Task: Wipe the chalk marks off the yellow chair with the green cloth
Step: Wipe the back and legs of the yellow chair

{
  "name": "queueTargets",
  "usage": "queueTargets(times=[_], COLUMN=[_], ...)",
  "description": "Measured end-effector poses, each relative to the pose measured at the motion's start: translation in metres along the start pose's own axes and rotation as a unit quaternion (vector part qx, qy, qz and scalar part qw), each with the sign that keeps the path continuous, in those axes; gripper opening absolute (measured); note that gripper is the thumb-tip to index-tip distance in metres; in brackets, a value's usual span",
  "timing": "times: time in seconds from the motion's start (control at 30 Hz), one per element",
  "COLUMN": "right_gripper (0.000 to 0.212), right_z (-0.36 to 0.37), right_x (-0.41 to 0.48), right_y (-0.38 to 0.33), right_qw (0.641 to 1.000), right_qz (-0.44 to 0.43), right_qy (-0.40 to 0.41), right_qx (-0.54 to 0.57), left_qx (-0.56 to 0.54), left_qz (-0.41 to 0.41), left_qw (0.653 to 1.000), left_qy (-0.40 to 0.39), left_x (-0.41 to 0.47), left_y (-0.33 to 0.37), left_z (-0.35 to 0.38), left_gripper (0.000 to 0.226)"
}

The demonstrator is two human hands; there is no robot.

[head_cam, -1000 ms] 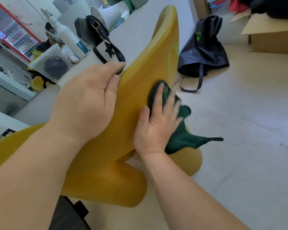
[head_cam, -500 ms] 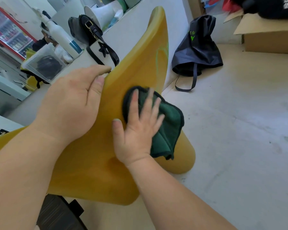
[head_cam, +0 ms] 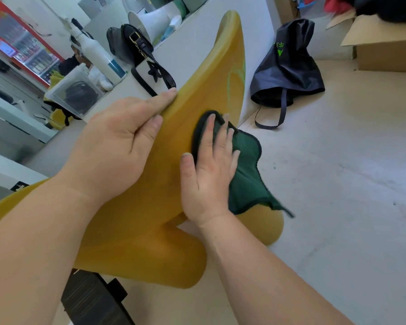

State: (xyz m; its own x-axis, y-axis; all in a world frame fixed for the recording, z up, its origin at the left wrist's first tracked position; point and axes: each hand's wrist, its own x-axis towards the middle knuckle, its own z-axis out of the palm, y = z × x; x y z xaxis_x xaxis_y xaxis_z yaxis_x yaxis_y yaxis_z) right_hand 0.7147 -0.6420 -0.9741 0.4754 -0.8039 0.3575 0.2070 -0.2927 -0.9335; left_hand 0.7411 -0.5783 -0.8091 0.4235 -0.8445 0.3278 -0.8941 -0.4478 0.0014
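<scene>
The yellow chair (head_cam: 211, 73) fills the middle of the view, its curved back rising toward the top. Faint greenish chalk marks (head_cam: 236, 75) show on the upper back, above the cloth. My left hand (head_cam: 120, 146) grips the chair's left edge, thumb on the front face. My right hand (head_cam: 209, 170) lies flat with fingers spread, pressing the green cloth (head_cam: 244, 174) against the chair back. The cloth's lower corner hangs loose to the right, past the chair's edge.
A white counter (head_cam: 190, 45) behind the chair carries a black handbag (head_cam: 131, 45), a white bottle (head_cam: 99, 57) and a clear plastic box (head_cam: 75, 95). A dark bag (head_cam: 288, 66) slumps on the floor at right, beside a cardboard box (head_cam: 384, 50). A black object (head_cam: 92, 299) sits below the chair.
My right hand slid the cloth down and left over the chair back, then up and right again. The left hand kept its grip on the edge.
</scene>
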Motion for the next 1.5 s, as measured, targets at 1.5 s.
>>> queueTargets(times=[1.5], right_gripper=[0.085], right_z=[0.071], right_x=[-0.131], right_y=[0.046], right_qw=[0.975], right_qz=[0.077], right_qy=[-0.151], right_qx=[-0.143], left_qx=[0.078], left_qz=[-0.034], left_qw=[0.996], left_qy=[-0.032], left_x=[-0.067], left_y=[-0.027], left_z=[-0.016], left_gripper=[0.05])
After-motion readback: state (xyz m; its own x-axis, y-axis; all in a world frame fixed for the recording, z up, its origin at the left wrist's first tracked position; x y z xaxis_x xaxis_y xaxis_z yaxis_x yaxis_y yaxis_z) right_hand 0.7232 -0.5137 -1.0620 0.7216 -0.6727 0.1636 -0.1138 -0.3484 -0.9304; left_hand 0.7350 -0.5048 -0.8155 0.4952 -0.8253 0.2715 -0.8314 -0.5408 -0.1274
